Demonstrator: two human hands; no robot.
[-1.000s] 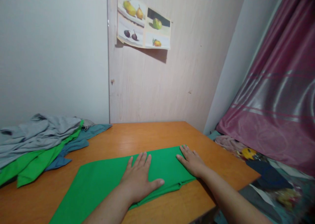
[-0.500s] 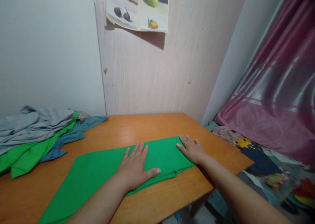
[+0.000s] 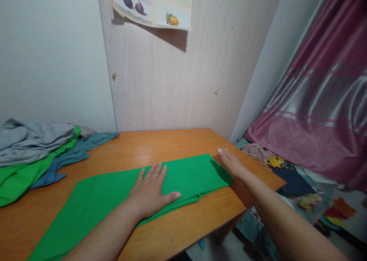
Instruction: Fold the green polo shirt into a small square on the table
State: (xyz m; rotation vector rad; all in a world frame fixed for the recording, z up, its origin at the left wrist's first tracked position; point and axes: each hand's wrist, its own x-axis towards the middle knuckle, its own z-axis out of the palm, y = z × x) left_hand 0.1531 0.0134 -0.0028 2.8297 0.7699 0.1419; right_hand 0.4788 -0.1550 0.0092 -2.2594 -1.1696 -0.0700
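A folded green cloth (image 3: 183, 175) lies flat across the orange wooden table (image 3: 160, 146). My left hand (image 3: 150, 190) rests palm down on the middle of the cloth, fingers stretched out and thumb pointing right. My right hand (image 3: 231, 163) stands on its edge at the cloth's right end, fingers straight and together, touching the table beside the fabric. Neither hand holds anything.
A heap of grey, green and blue clothes (image 3: 37, 152) sits at the table's far left. A fruit poster (image 3: 155, 5) hangs on the wooden wall panel. A maroon curtain (image 3: 318, 100) and scattered items (image 3: 289, 173) lie on the floor beyond the table's right edge.
My right hand has slid off the top of the cloth to its right end and turned onto its edge. My head has tilted downward. The left hand stays flat on the cloth.
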